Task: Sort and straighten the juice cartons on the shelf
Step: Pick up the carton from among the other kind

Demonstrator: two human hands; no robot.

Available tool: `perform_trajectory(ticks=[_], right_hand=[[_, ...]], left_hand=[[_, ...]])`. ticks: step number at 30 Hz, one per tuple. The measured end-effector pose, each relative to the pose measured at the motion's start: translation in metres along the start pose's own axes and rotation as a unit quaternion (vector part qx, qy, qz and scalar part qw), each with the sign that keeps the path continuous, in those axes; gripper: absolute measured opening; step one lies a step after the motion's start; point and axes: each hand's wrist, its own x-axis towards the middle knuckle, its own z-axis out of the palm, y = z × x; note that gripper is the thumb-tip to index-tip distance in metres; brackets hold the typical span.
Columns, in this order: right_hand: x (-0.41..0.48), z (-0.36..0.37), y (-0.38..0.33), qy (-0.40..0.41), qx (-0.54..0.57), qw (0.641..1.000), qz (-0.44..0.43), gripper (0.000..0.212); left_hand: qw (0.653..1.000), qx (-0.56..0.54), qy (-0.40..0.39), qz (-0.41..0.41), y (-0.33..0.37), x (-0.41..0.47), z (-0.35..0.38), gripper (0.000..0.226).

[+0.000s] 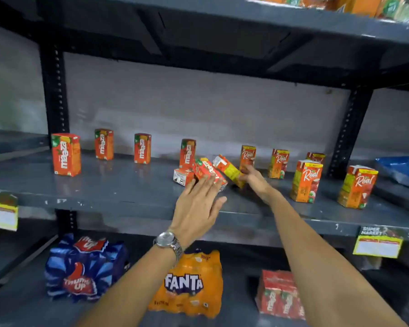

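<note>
On the grey middle shelf [128, 185], several orange Maaza cartons [66, 154] stand upright in a loose row at the left. Several Real cartons [305, 180] stand upright at the right. In the middle, a Maaza carton [207, 169] is tilted over a small one lying flat [182, 177]. My left hand [198, 204], fingers spread, reaches to the tilted Maaza carton and touches its near side. My right hand [253, 180] grips a tilted Real carton [229, 169] at its lower end.
A shelf board overhangs above. The lower shelf holds a Thums Up pack [85, 267], a Fanta pack [191, 284] and a red Maaza multipack [279, 296]. A blue bag [401, 168] lies at the far right. Price tags [378, 244] hang on the shelf edge.
</note>
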Motion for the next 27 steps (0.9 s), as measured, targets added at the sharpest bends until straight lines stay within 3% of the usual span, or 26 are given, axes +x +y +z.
perform_trajectory(ticks=[3, 7, 10, 13, 19, 27], right_hand=[[-0.004, 0.001, -0.009, -0.053, -0.026, 0.998, -0.004, 0.049], [-0.004, -0.005, -0.011, -0.034, -0.053, 0.998, 0.018, 0.043], [-0.008, -0.014, -0.009, -0.012, -0.084, 0.996, 0.014, 0.058], [-0.020, -0.018, -0.005, 0.046, -0.096, 0.994, -0.002, 0.060], [-0.052, -0.013, -0.012, 0.241, -0.032, 0.970, -0.013, 0.061], [-0.075, 0.000, -0.033, 0.314, -0.087, 0.945, -0.012, 0.068]], left_hand=[[0.999, 0.033, 0.019, 0.024, -0.005, -0.009, 0.003, 0.061], [0.995, 0.061, 0.049, 0.058, -0.009, -0.018, 0.010, 0.052], [0.995, 0.063, 0.064, 0.052, -0.007, -0.018, 0.010, 0.050], [0.995, 0.055, 0.067, 0.054, -0.007, -0.019, 0.011, 0.055], [0.996, 0.050, 0.054, 0.046, -0.008, -0.018, 0.011, 0.058], [0.998, 0.045, 0.034, 0.039, -0.006, -0.019, 0.008, 0.060]])
